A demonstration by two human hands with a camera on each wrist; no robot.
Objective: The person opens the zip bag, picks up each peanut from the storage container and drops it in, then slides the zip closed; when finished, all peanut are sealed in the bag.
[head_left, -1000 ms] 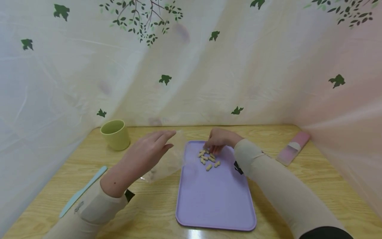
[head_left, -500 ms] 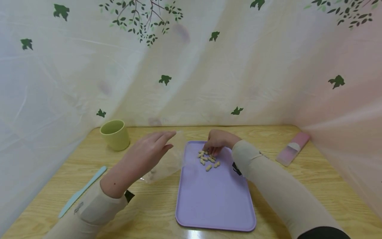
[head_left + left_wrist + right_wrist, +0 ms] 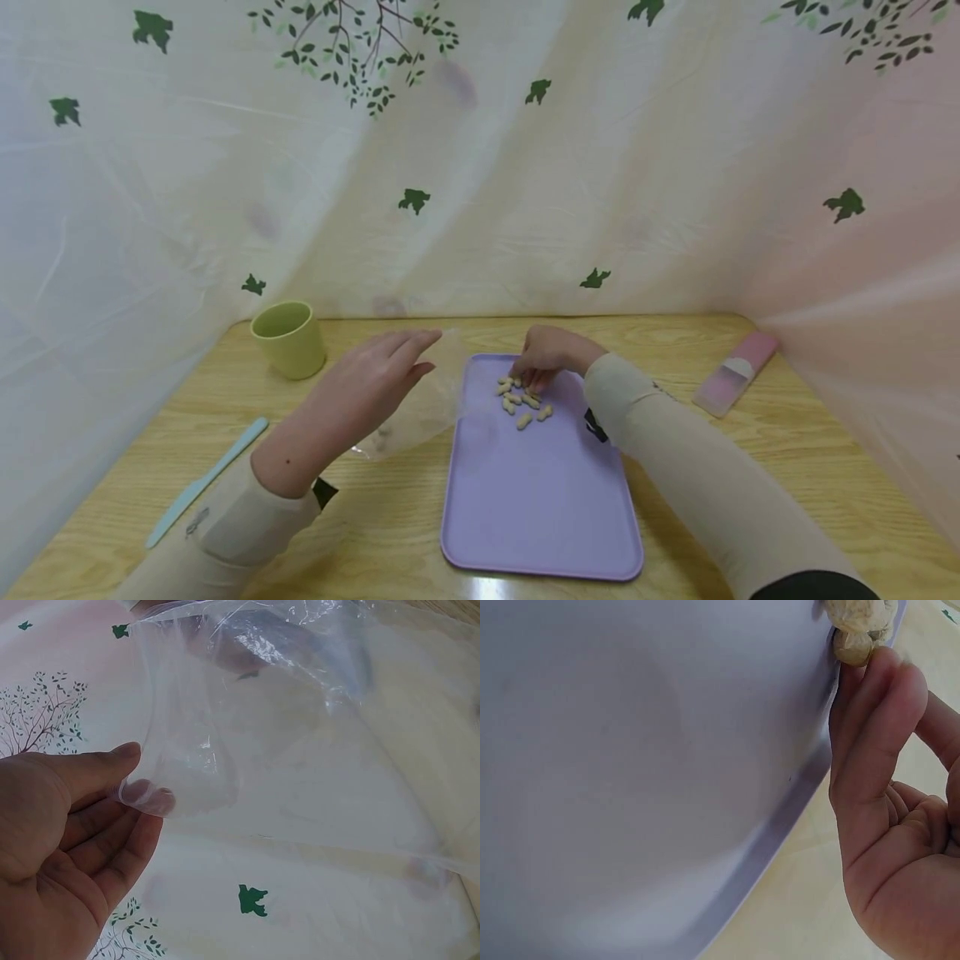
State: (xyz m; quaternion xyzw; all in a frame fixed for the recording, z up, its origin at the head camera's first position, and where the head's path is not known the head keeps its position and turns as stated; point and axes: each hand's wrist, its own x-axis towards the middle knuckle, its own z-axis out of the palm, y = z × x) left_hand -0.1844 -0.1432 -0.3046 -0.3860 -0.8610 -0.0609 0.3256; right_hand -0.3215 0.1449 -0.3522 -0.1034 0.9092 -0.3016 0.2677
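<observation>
A purple tray (image 3: pixel 540 500) lies on the wooden table with several unshelled peanuts (image 3: pixel 523 422) grouped toward its far end. My right hand (image 3: pixel 553 350) reaches down over the far end, its fingers bent at the group. In the right wrist view, the fingertips meet a peanut (image 3: pixel 853 646); part of the thumb is hidden behind the fingers. Left of the tray, my left hand (image 3: pixel 363 379) holds a clear plastic bag (image 3: pixel 427 408). The left wrist view shows the bag's edge between thumb and index finger, with the other fingers loosely bent.
A yellow-green cup (image 3: pixel 291 342) stands at the back left. Nearer, a pale blue knife (image 3: pixel 206 482) lies beside the left forearm. A pink and clear flat case (image 3: pixel 737 375) is at the right. A leaf-printed curtain (image 3: pixel 480 167) encloses the table's back and sides.
Over the first half second my right hand shifts slightly down and nearer to me among the peanuts, then stays there. The left hand and bag keep their place.
</observation>
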